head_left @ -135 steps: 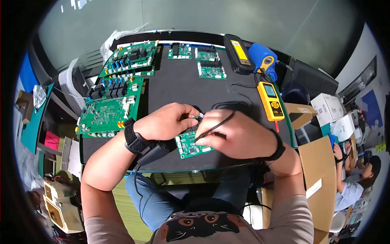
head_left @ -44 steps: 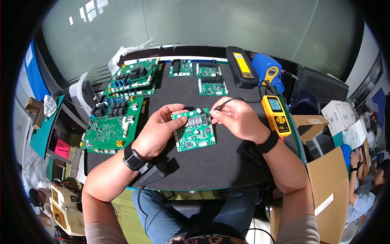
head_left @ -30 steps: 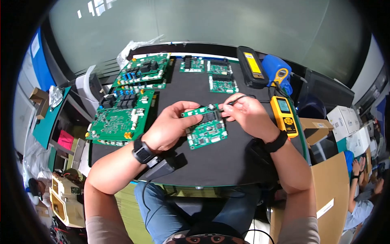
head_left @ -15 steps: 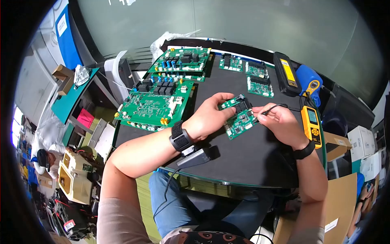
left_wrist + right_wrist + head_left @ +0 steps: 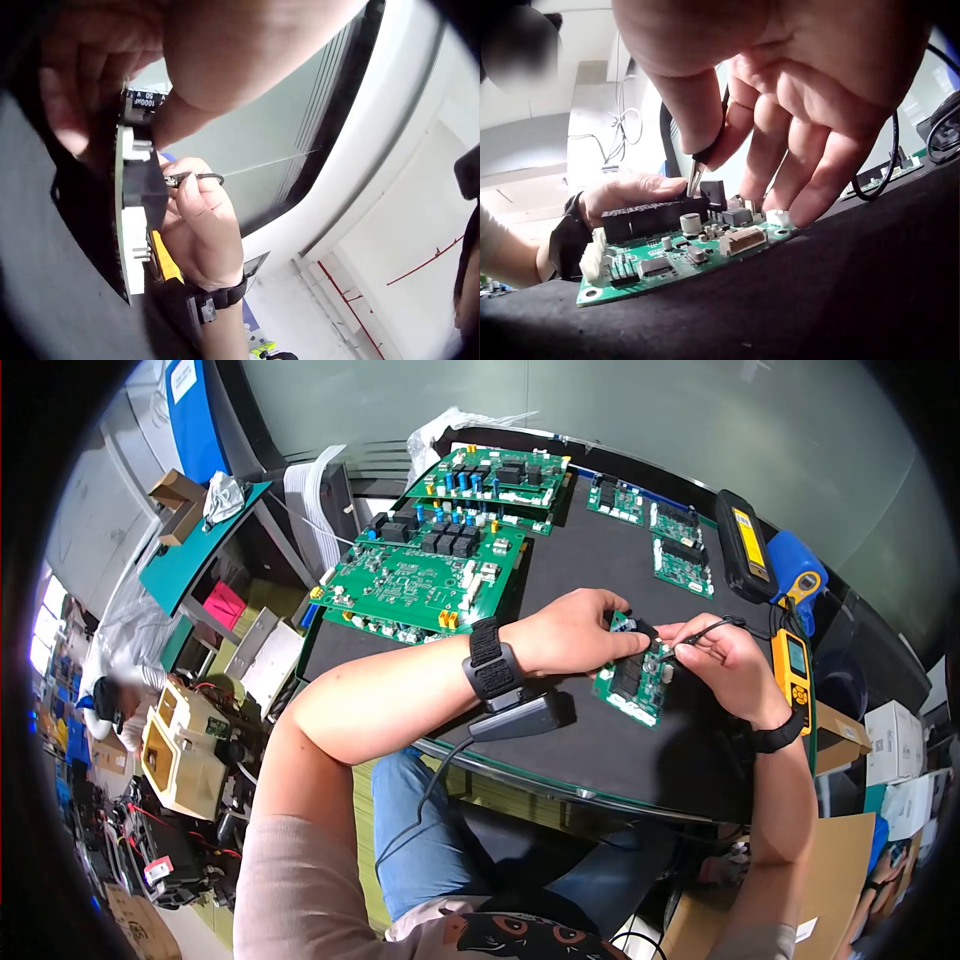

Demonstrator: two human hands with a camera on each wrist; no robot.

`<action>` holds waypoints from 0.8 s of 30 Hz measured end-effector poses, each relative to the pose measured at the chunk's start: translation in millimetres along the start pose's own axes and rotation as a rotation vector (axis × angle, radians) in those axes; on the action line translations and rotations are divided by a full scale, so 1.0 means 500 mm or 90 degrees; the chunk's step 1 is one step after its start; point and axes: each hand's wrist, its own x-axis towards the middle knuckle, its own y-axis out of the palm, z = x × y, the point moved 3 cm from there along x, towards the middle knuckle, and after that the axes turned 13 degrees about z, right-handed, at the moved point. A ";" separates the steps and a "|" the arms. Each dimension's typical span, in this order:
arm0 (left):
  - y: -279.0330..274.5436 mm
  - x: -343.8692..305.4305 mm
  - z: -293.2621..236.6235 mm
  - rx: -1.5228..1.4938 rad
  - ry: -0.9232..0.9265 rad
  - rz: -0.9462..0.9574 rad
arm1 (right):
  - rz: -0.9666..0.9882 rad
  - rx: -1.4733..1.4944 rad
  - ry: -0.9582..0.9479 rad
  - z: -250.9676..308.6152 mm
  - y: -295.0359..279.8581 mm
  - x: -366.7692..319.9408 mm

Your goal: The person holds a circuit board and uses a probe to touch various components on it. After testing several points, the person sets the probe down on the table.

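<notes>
In the head view my left hand (image 5: 575, 635) grips a small green circuit board (image 5: 645, 705) at its upper left edge, thumb on top. The board is held over the dark mat, with black relays (image 5: 641, 225) and white connectors showing in the right wrist view. My right hand (image 5: 735, 670) pinches a black-sleeved alligator clip (image 5: 695, 177) on a thin black cable (image 5: 712, 626). Its metal tip sits right at the black parts on the board. Other fingers of this hand reach down to the board's edge near a white connector (image 5: 779, 218).
Large green boards (image 5: 410, 585) are stacked at the left of the mat (image 5: 560, 760). Several small boards (image 5: 684, 567) lie at the back. At the right are a yellow meter (image 5: 792, 672), a black case (image 5: 745, 550) and a blue device (image 5: 797, 575).
The head view has swung left, so the bench shifts right in it. The circuit board has been turned in my left hand. My right hand keeps its pinch on the clip, close to the board.
</notes>
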 end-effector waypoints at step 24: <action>0.010 0.015 0.030 -0.030 0.027 0.039 | -0.033 -0.267 -0.147 0.038 0.013 0.000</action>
